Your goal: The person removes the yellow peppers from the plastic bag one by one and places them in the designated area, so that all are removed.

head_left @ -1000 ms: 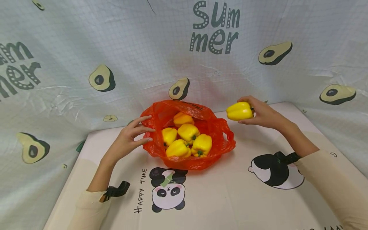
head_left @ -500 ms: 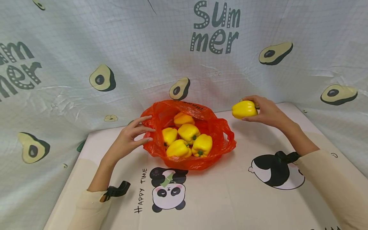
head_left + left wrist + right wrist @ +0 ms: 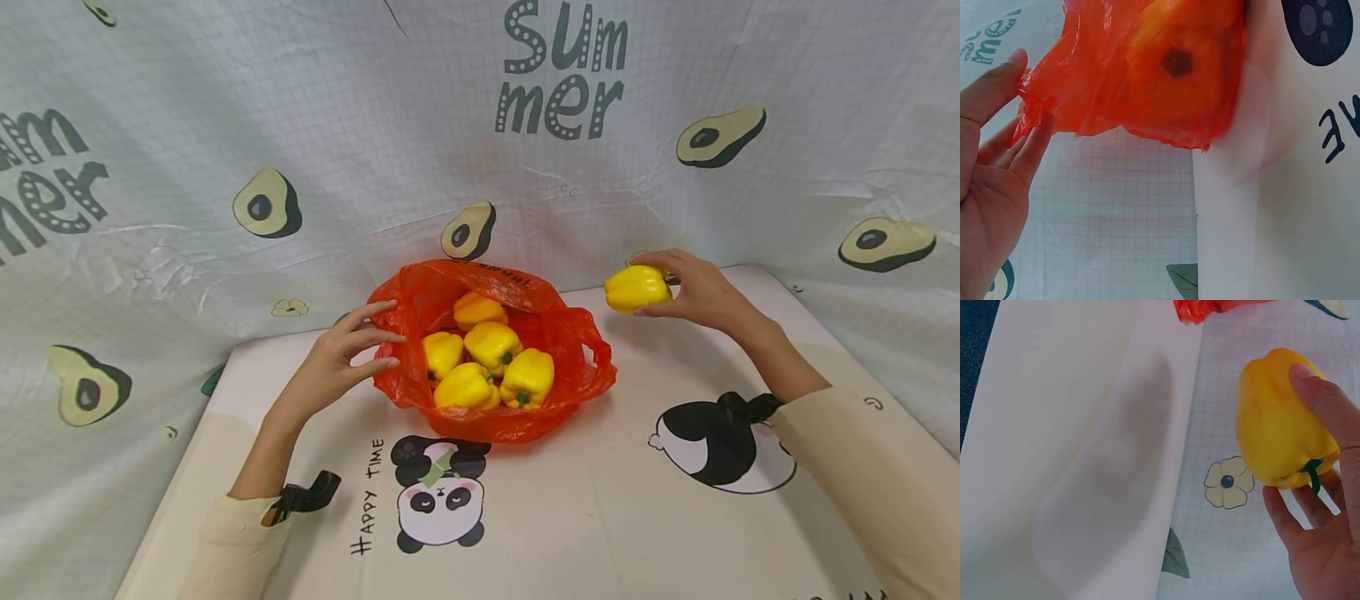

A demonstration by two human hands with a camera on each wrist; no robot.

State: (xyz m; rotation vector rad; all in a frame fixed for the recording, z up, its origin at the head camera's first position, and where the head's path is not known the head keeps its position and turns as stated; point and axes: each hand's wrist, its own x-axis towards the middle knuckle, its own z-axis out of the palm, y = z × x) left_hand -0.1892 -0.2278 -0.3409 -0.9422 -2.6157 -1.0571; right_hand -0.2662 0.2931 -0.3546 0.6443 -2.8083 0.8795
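In the head view my left hand point(image 3: 327, 368) is at the left side of a red plastic bag point(image 3: 495, 429). Crumpled plastic sits between thumb and fingers in the left wrist view, pinched at the bag's edge. Several yellow bell peppers point(image 3: 491, 346) lie inside the open-mouthed bag, one of them more orange point(image 3: 478, 310). Right of the bag, my right hand point(image 3: 703, 290) grips another yellow bell pepper point(image 3: 637, 288) above the table. The right wrist view shows that pepper's green stem point(image 3: 1311, 467) turned toward the palm, thumb on one side and fingers on the other.
A pale table point(image 3: 570, 517) with printed pandas point(image 3: 440, 510) carries the bag near its back edge. Behind it hangs a white sheet point(image 3: 375, 100) with avocado prints. The bag's loose handle point(image 3: 600, 358) sticks out toward the right hand.
My right hand has shifted slightly right, away from the bag, with the yellow bell pepper, then nearly stopped. The left hand and bag have stayed in place.
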